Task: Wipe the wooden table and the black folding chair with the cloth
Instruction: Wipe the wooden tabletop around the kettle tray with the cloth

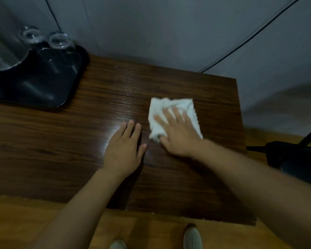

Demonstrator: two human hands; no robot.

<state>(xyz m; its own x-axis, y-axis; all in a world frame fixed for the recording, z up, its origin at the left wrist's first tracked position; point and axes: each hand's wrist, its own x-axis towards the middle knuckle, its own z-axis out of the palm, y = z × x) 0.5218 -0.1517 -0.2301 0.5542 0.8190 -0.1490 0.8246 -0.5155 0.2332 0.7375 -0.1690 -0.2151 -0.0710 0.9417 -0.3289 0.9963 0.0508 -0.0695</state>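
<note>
A white cloth (171, 109) lies crumpled on the dark wooden table (79, 150), right of centre. My right hand (178, 135) presses flat on the cloth, fingers spread over its near half. My left hand (124, 150) rests palm down on the bare wood just left of the cloth, holding nothing. A black object at the right edge (294, 159), partly cut off, may be the folding chair; I cannot tell for sure.
A black tray (43, 87) sits at the table's far left with clear glasses (59, 40) upside down and a glass jug (4, 49) on it. A grey wall with a black cable (258, 31) runs behind. My shoes (192, 238) stand on the wooden floor below.
</note>
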